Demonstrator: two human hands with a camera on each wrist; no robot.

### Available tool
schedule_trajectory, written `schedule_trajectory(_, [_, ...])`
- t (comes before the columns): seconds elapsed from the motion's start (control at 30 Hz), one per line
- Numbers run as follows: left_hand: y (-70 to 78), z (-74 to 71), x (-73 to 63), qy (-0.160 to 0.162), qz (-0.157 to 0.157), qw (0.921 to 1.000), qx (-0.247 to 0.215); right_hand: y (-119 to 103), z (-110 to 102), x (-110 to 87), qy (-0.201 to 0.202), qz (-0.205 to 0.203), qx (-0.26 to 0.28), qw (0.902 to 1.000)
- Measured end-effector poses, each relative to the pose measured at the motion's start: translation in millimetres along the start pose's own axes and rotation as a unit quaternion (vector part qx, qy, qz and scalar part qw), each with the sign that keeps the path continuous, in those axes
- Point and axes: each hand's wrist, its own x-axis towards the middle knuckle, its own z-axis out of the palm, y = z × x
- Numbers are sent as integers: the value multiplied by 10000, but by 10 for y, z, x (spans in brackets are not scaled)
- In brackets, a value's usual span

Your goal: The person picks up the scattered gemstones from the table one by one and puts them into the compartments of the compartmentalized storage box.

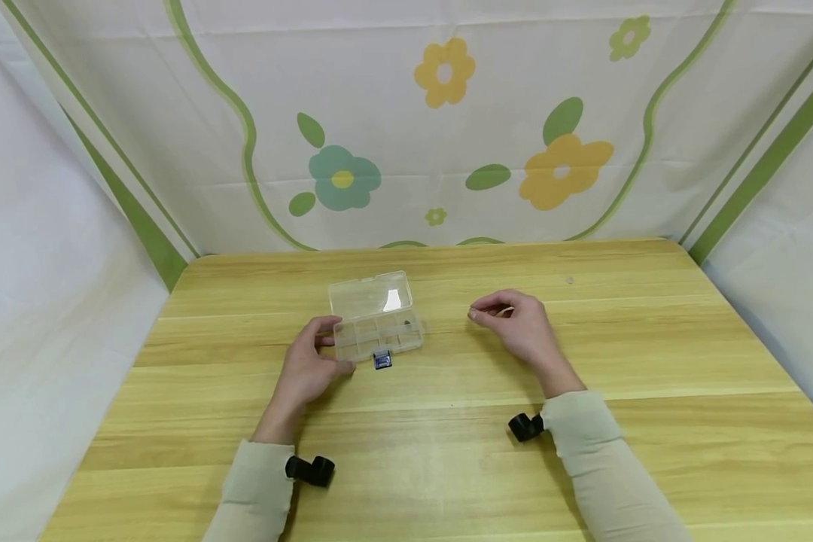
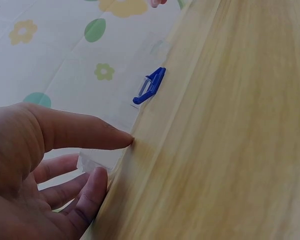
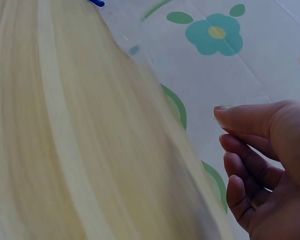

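Note:
A clear plastic compartment box (image 1: 368, 336) stands on the table with its lid (image 1: 371, 296) raised toward the back. Its blue latch (image 1: 382, 360) hangs at the front edge and also shows in the left wrist view. My left hand (image 1: 309, 365) holds the box's left end, thumb at the front and fingers at the back. One small dark item (image 1: 407, 323) lies in a right-hand back compartment. To the right of the box, my right hand (image 1: 520, 327) is raised a little, thumb and forefinger pinching a tiny piece, mostly hidden by the fingertips.
A tiny pale disc-like piece (image 1: 570, 280) lies on the wooden table (image 1: 433, 467), toward the back right. Behind the table hangs a white cloth (image 1: 393, 113) with a flower print, and more cloth hangs at both sides.

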Motion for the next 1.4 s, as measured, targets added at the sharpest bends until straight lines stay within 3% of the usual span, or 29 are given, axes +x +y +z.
schedule_trajectory(1.4, [-24, -16, 15, -68, 9, 10000, 47, -334, 579, 5, -597, -599, 154, 9963])
